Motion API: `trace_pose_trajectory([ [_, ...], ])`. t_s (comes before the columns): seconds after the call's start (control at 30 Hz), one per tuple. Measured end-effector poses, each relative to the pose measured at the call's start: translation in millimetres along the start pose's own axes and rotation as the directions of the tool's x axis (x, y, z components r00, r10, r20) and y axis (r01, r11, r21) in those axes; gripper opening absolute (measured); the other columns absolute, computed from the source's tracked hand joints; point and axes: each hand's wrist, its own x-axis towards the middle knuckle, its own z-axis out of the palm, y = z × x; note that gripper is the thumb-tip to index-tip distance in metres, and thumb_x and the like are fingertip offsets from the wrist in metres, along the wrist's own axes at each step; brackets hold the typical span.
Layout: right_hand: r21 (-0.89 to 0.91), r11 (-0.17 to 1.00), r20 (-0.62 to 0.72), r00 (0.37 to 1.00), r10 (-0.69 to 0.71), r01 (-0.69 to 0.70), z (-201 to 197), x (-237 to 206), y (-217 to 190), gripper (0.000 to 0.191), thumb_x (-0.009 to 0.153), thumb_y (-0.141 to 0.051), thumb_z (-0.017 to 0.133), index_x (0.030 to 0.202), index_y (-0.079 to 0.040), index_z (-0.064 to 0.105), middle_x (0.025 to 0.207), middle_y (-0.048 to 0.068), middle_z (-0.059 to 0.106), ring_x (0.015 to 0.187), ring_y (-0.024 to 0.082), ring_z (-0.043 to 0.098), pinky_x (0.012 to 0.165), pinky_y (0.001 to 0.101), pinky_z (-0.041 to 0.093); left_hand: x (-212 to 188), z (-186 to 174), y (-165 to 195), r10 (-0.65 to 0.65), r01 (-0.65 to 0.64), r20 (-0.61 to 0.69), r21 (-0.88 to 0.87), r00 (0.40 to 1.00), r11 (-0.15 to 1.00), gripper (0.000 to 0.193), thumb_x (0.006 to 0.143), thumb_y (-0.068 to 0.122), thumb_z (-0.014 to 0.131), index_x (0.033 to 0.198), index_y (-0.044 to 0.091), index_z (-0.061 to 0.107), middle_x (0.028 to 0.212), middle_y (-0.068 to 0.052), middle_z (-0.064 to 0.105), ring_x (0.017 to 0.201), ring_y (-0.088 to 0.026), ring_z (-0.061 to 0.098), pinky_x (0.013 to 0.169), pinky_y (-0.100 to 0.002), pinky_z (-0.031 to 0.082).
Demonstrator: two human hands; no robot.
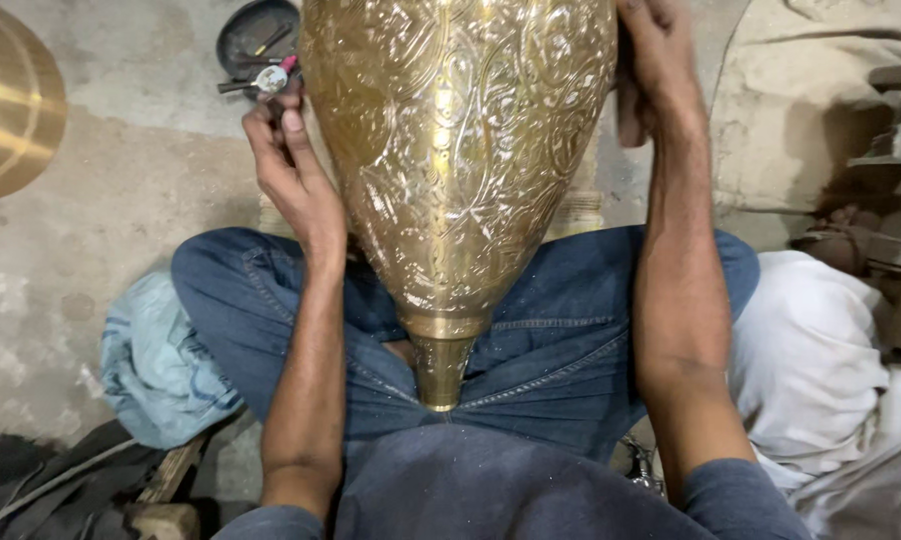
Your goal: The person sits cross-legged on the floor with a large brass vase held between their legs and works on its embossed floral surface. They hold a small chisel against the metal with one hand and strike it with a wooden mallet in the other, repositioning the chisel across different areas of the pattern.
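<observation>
Across the lap of a person sitting cross-legged in blue jeans [561,340] lies one large brass vase [461,150], engraved all over with curling leaf patterns, its narrow neck pointing back at the body and its wide end cut off by the top edge. The left hand [296,170] rests against the vase's left flank with its fingers curled loosely around a thin tool [269,80] that has a pinkish tip; the grip looks closed, though how tightly is hard to tell because the fingers hide the shaft. The right hand [656,65] presses on the vase's right shoulder, fingers bent over the curve; its fingertips run out of view at the top, so whether it clasps anything besides the brass cannot be told. Two forearms, two hands, one vase. On the concrete floor [121,200] beyond the left hand sits one dark round dish [256,35] with small tools in it, too small to make out. One more brass vessel [11,100] is cut off at the left edge. A pale blue cloth [156,360] lies beside the left knee, and a white cloth [811,350] beside the right one.
</observation>
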Motion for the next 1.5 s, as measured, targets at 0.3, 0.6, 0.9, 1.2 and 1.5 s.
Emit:
trace_pose_trajectory([
  [0.3, -0.538, 0.774, -0.129, 0.875, -0.467, 0.334, -31.3, -43.4, -21.6, 0.024, 0.106, -0.018, 0.078, 0.093, -0.001, 0.068, 0.077, 0.008, 0.065, 0.065, 0.017, 0.058, 0.060, 0.0331, 0.046, -37.0, -10.3, 87.5, 0.285, -0.167, 0.318, -0.351, 0.904, 0.921, 0.013, 0.105, 0.004, 0.079, 0.116, 0.007, 0.074, 0.119, -0.013, 0.077, 0.089, -0.014, 0.079, 0.073, -0.026, 0.071],
  [0.6, -0.541, 0.478, 0.240, 0.671, -0.702, 0.692, -21.0, -110.8, -77.9, 0.021, 0.091, 0.004, 0.073, 0.108, 0.002, 0.062, 0.094, 0.009, 0.069, 0.082, 0.021, 0.069, 0.074, 0.0355, 0.053, -65.1, 19.3, 86.5, 0.450, -0.352, 0.507, -0.282, 0.735, 0.893, 0.028, 0.099, 0.005, 0.076, 0.125, 0.003, 0.066, 0.125, -0.017, 0.069, 0.108, -0.024, 0.077, 0.088, -0.029, 0.072],
  [0.9, -0.737, 0.201, 0.342, 0.612, -0.713, 0.646, -14.1, -143.8, -115.8, 0.043, 0.087, -0.004, 0.076, 0.129, -0.009, 0.068, 0.111, 0.008, 0.069, 0.106, 0.027, 0.062, 0.094, 0.0433, 0.044, -58.2, 21.0, 72.5, 0.465, -0.403, 0.573, -0.242, 0.675, 0.883, 0.022, 0.101, 0.006, 0.077, 0.122, 0.004, 0.069, 0.120, -0.014, 0.074, 0.109, -0.021, 0.077, 0.089, -0.030, 0.072],
  [1.2, -0.443, 0.641, 0.215, 0.769, -0.603, 0.627, -26.7, -151.6, -122.8, 0.032, 0.097, -0.009, 0.073, 0.127, -0.011, 0.061, 0.116, 0.000, 0.067, 0.110, 0.018, 0.066, 0.097, 0.0381, 0.050, -51.2, 17.7, 75.1, 0.397, -0.418, 0.624, -0.122, 0.673, 0.900, 0.032, 0.093, 0.010, 0.083, 0.122, 0.006, 0.072, 0.102, -0.007, 0.077, 0.088, -0.014, 0.076, 0.073, -0.025, 0.067],
  [1.5, -0.860, -0.080, 0.429, 0.630, -0.648, 0.504, -32.5, -157.6, -130.4, 0.027, 0.094, -0.015, 0.089, 0.103, -0.010, 0.063, 0.090, 0.002, 0.066, 0.085, 0.020, 0.067, 0.078, 0.0393, 0.054, -47.4, 20.7, 78.8, 0.460, -0.420, 0.588, -0.214, 0.666, 0.882, 0.032, 0.098, 0.005, 0.079, 0.128, 0.005, 0.068, 0.107, -0.008, 0.075, 0.100, -0.016, 0.078, 0.083, -0.023, 0.069],
])
